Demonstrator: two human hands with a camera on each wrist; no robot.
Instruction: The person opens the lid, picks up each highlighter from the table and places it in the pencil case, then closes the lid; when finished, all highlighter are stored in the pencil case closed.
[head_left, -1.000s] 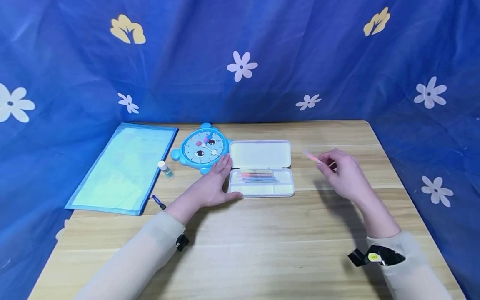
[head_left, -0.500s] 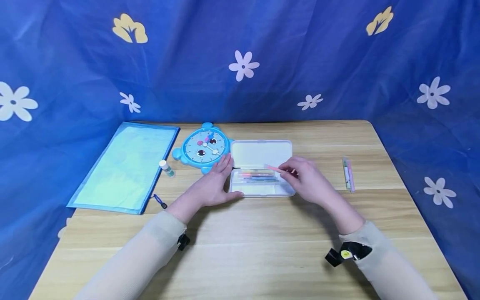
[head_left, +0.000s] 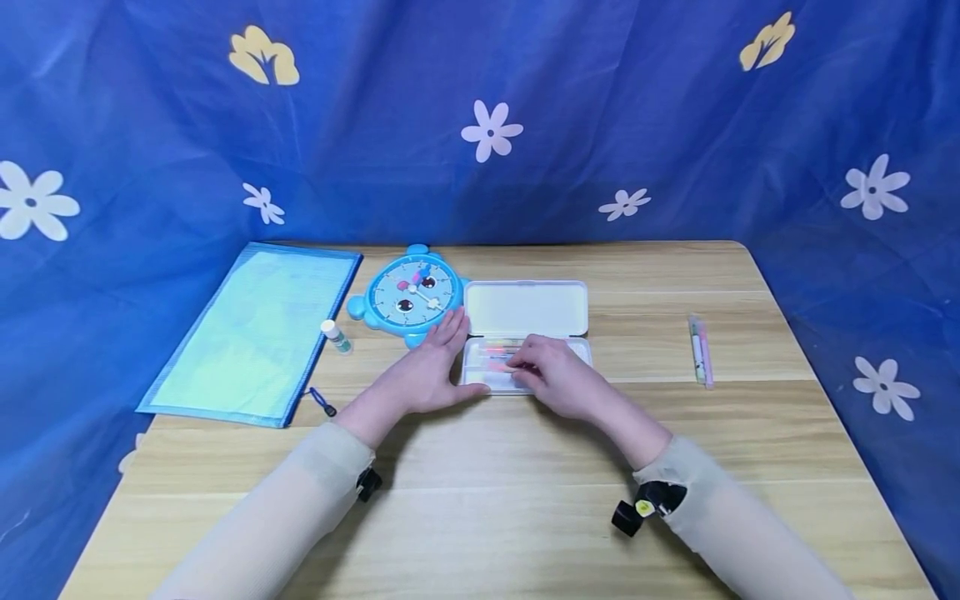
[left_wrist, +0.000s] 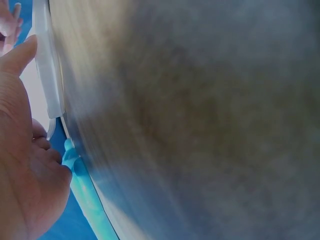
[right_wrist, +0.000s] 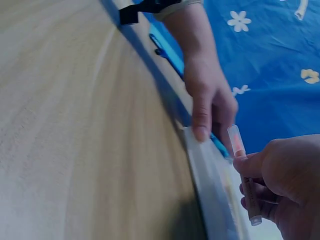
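Left hand (head_left: pixel 426 373) lies released, fingers extended along the left side of a white pencil box (head_left: pixel 474 375), thumb at its near left corner. Right hand (head_left: pixel 558 379) pinches a capped marker (right_wrist: pixel 251 197), pink at the cap end, over the box's near part; whether it touches the tray cannot be told. The box lies open on the wood-grain tabletop (head_left: pixel 480 500), its lid (head_left: pixel 527 308) folded to the far side, several slim pens (head_left: pixel 493 348) lying in the tray. Just left sits a blue toy clock (head_left: pixel 393 304); farther left, a small white-capped tube (head_left: pixel 336 336) stands near a light-blue mesh folder (head_left: pixel 247 333). Well to the right, a green-and-white pen (head_left: pixel 697 354) and a pink-purple pen (head_left: pixel 705 354) lie side by side. Flower-printed blue cloth (head_left: pixel 375 167) hangs beyond.
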